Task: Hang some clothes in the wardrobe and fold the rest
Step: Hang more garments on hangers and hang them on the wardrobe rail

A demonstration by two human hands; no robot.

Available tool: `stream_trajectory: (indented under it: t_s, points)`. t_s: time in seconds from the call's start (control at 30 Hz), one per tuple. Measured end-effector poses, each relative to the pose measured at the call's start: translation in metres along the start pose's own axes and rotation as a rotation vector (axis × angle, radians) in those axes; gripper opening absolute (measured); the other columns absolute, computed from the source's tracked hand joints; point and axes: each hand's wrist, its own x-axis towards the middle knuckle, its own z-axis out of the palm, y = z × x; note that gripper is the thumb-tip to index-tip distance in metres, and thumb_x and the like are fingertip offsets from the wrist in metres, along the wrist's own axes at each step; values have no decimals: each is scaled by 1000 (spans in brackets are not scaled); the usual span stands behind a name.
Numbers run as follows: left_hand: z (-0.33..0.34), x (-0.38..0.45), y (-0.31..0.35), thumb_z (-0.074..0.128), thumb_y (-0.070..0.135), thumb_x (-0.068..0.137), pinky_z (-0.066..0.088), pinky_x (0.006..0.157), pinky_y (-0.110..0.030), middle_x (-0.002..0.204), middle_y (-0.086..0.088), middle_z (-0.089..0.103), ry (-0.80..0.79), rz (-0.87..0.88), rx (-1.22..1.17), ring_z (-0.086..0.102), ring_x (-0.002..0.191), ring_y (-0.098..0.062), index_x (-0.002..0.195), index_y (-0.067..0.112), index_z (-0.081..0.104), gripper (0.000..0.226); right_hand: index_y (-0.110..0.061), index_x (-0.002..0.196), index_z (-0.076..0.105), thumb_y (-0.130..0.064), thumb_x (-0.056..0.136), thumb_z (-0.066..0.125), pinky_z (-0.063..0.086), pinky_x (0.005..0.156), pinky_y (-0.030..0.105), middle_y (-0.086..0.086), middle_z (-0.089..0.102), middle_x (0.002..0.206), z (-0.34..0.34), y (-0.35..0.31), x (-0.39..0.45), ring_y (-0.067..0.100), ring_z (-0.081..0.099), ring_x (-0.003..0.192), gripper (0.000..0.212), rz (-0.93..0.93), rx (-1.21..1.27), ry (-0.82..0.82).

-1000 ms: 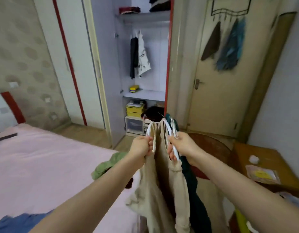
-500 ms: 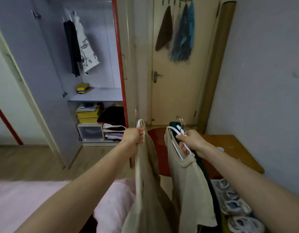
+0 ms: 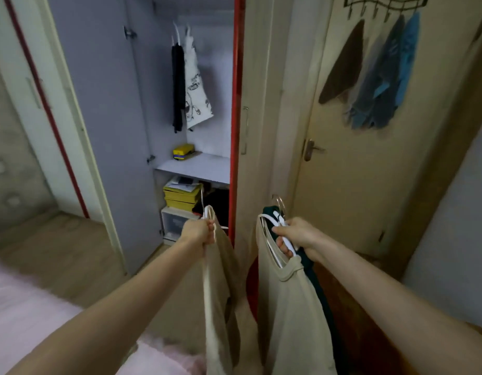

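Centrally, lower frame: left hand (image 3: 197,230) clenched round white hanger (image 3: 209,212) bearing beige garment (image 3: 220,293); right hand (image 3: 298,236) gripping hangers (image 3: 281,226) with beige shirt (image 3: 288,307) and dark green garment (image 3: 319,288). Upper centre: open wardrobe (image 3: 202,166).

The single head-worn camera is looking forward and slightly down along both outstretched arms, facing the open wardrobe (image 3: 191,109) from near, the hands close below.

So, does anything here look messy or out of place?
Nothing stands out. Each hand, left and right, grips clothes on white hangers, and two garments hang straight in the open wardrobe.
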Motion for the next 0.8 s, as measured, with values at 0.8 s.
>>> stream_trajectory:
  t_s: [0.8]
  points:
    - [-69, 287, 218, 34, -8, 96, 15, 30, -10, 56, -5, 36, 452, 172, 23, 23, 22, -5, 60, 2, 47, 39, -6, 72, 43, 0, 96, 42, 28, 30, 11, 7, 47, 45, 170, -239, 386, 8, 35, 22, 25, -168, 319, -211]
